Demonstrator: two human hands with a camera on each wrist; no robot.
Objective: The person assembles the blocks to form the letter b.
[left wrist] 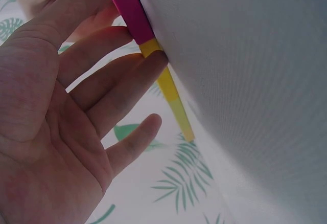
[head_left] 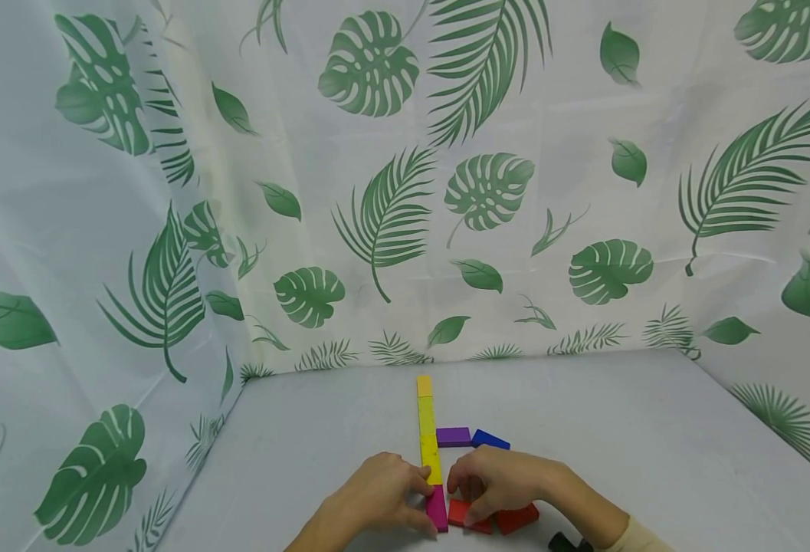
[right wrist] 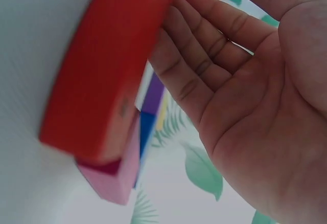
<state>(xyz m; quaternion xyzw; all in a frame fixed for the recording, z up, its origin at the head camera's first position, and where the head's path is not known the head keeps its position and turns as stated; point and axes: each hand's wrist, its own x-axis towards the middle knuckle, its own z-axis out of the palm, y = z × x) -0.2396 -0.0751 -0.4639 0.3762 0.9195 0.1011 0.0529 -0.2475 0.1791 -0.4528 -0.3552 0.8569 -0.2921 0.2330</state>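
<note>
A row of yellow blocks (head_left: 427, 414) runs away from me on the table and ends nearest me in a magenta block (head_left: 436, 509). My left hand (head_left: 385, 494) rests along the left side of the row, fingers fairly straight, with fingertips at the magenta block and the yellow one beside it. My right hand (head_left: 497, 479) pinches a red block (head_left: 469, 517) just right of the magenta block, thumb on its near side and fingers behind. A second red block (head_left: 518, 519) lies angled to its right, partly under the wrist.
A purple block (head_left: 454, 437) adjoins the yellow row from the right, and a blue block (head_left: 490, 439) slants beside it. In the right wrist view a pink block (right wrist: 115, 180) shows past the red one. Something dark (head_left: 562, 543) lies by the right forearm. Leaf-printed curtains (head_left: 487, 307) enclose the table.
</note>
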